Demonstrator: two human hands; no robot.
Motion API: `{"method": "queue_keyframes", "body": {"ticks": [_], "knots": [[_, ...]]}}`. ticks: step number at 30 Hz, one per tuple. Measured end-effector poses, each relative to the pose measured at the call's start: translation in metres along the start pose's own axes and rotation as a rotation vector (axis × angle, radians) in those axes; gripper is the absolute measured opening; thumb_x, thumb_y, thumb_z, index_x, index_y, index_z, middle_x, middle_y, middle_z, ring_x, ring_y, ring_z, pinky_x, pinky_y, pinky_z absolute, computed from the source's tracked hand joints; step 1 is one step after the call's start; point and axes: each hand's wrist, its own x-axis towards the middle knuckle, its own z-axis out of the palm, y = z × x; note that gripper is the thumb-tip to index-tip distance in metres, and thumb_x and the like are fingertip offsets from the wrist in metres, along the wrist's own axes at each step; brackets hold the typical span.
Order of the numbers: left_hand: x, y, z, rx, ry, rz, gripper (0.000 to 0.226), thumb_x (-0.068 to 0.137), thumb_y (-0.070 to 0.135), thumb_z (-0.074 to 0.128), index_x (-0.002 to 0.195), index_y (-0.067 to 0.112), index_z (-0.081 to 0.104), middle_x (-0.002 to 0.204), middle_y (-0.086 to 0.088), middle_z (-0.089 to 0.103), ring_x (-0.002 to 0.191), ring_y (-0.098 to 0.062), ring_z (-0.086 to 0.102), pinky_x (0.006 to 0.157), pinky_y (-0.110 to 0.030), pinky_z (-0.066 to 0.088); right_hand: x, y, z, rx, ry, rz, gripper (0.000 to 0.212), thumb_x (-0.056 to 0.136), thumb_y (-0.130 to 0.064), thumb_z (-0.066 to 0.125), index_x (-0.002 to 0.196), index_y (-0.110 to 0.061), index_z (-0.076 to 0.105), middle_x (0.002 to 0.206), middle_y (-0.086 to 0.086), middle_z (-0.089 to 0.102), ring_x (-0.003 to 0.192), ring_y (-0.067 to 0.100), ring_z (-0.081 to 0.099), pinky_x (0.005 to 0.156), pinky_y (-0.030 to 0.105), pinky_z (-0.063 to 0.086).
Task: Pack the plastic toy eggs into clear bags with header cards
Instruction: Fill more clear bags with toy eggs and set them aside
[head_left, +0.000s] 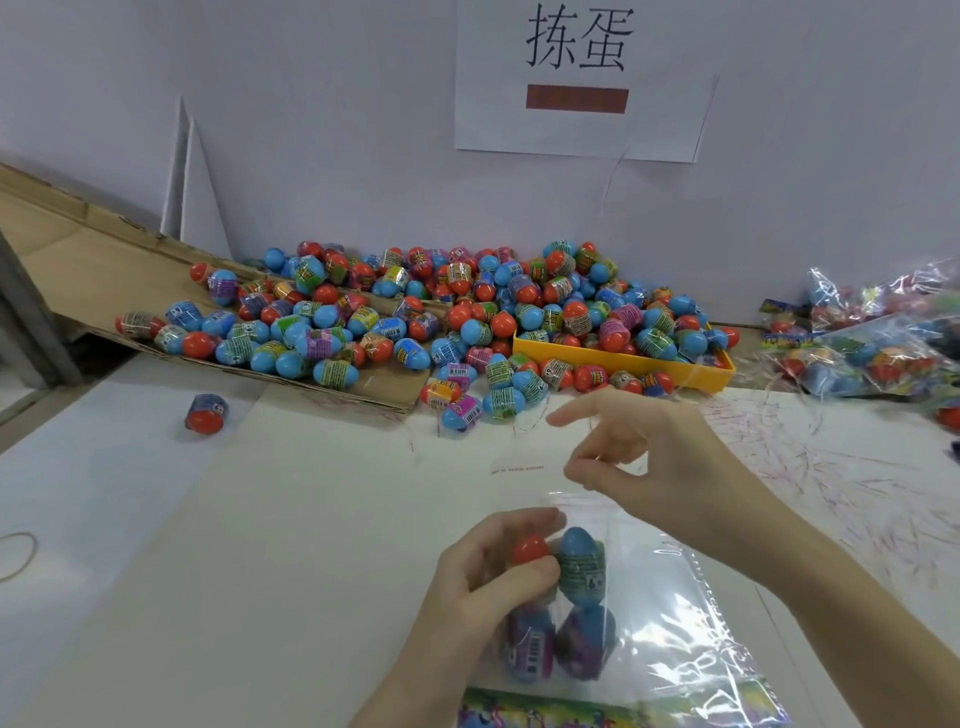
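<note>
Red-topped egg (529, 550) gripped by curled left hand (483, 577).

**Bare Hands, Bare Forearms**

Only two arms of the person are in view, and nothing is worn on either as far as they show. The left hand (488, 577) comes up from the bottom edge on a forearm with no sleeve, no cuff, no wristband. The right hand (628, 457) enters from the lower right corner on a longer stretch of forearm, equally uncovered right up to the frame's edge. No gloves on either. I see no watch, no bracelet and no ring on the fingers that show. Nails look short and unpainted, though they are a little blurred.
</note>
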Motion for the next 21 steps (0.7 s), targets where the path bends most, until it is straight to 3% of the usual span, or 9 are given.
{"method": "queue_keyframes", "body": {"ticks": [3, 4, 6, 9, 11, 13, 15, 19, 21], "knots": [[0.0, 0.007, 0.003, -0.007, 0.032, -0.006, 0.041, 0.054, 0.027, 0.084, 0.092, 0.017, 0.071, 0.096, 0.002, 0.073, 0.085, -0.004, 0.067, 0.069, -0.017, 0.053, -0.002, 0.001, 0.0, 0.061, -0.015, -0.006, 0.039, 0.081, -0.01, 0.067, 0.089, -0.045, 0.052, 0.072, -0.016, 0.066, 0.07, -0.003, 0.061, 0.074, 0.018, 0.052], [0.0, 0.01, 0.004, 0.001, 0.069, 0.011, 0.049, 0.051, 0.037, 0.083, 0.093, 0.019, 0.07, 0.095, 0.005, 0.073, 0.085, -0.002, 0.067, 0.065, -0.013, 0.051, -0.003, 0.001, 0.0, 0.073, -0.022, -0.01, 0.04, 0.081, -0.009, 0.067, 0.089, -0.045, 0.052, 0.072, -0.017, 0.066, 0.07, -0.003, 0.061, 0.075, 0.017, 0.052], [0.003, 0.014, 0.006, 0.045, 0.172, 0.064, 0.047, 0.055, 0.05, 0.064, 0.093, 0.023, 0.068, 0.09, 0.009, 0.073, 0.084, -0.002, 0.067, 0.062, -0.01, 0.05, -0.004, 0.002, -0.001, 0.089, -0.025, -0.02, 0.04, 0.081, -0.008, 0.067, 0.088, -0.045, 0.054, 0.073, -0.017, 0.066, 0.071, -0.003, 0.061, 0.077, 0.017, 0.05], [0.007, 0.019, 0.006, 0.133, 0.244, 0.137, 0.014, 0.08, 0.027, 0.059, 0.088, 0.021, 0.068, 0.082, 0.009, 0.074, 0.078, -0.006, 0.069, 0.063, -0.011, 0.051, -0.005, 0.003, -0.002, 0.081, -0.015, -0.042, 0.038, 0.08, -0.01, 0.068, 0.088, -0.044, 0.056, 0.075, -0.018, 0.066, 0.073, -0.002, 0.061, 0.076, 0.018, 0.049], [0.007, 0.021, 0.006, 0.17, 0.259, 0.156, 0.018, 0.088, 0.015, 0.054, 0.082, 0.021, 0.07, 0.079, 0.007, 0.074, 0.076, -0.007, 0.069, 0.061, -0.011, 0.051, -0.007, 0.001, 0.0, 0.016, 0.05, -0.099, 0.032, 0.078, -0.017, 0.07, 0.092, -0.045, 0.059, 0.081, -0.018, 0.066, 0.077, 0.0, 0.061, 0.075, 0.021, 0.049], [0.005, 0.022, 0.007, 0.168, 0.26, 0.162, 0.026, 0.09, 0.015, 0.052, 0.075, 0.024, 0.072, 0.076, 0.004, 0.074, 0.074, -0.01, 0.069, 0.059, -0.013, 0.051, -0.01, -0.002, 0.005, -0.155, 0.208, -0.227, 0.02, 0.076, -0.028, 0.072, 0.094, -0.036, 0.068, 0.086, -0.013, 0.066, 0.08, 0.007, 0.06, 0.073, 0.032, 0.049], [0.002, 0.022, 0.009, 0.179, 0.255, 0.194, 0.028, 0.089, 0.016, 0.052, 0.071, 0.025, 0.073, 0.074, 0.003, 0.073, 0.071, -0.011, 0.07, 0.058, -0.013, 0.051, -0.012, -0.006, 0.014, -0.338, 0.356, -0.369, 0.014, 0.073, -0.034, 0.071, 0.087, -0.029, 0.073, 0.081, -0.008, 0.065, 0.075, 0.015, 0.058, 0.067, 0.032, 0.042], [-0.002, 0.024, 0.013, 0.22, 0.236, 0.267, 0.021, 0.088, 0.011, 0.052, 0.082, 0.021, 0.069, 0.069, 0.001, 0.073, 0.067, -0.006, 0.069, 0.059, -0.013, 0.051, -0.012, -0.008, 0.024, -0.505, 0.379, -0.492, 0.022, 0.083, -0.032, 0.054, 0.082, -0.026, 0.075, 0.076, -0.006, 0.063, 0.072, 0.019, 0.056, 0.068, 0.025, 0.03], [-0.003, 0.025, 0.013, 0.236, 0.236, 0.285, 0.025, 0.089, 0.009, 0.052, 0.08, 0.024, 0.07, 0.073, 0.001, 0.073, 0.071, -0.008, 0.07, 0.06, -0.013, 0.051, -0.011, -0.01, 0.023, -0.534, 0.382, -0.513, 0.02, 0.083, -0.027, 0.055, 0.079, -0.024, 0.075, 0.074, -0.004, 0.063, 0.071, 0.02, 0.056, 0.067, 0.025, 0.03]]}}
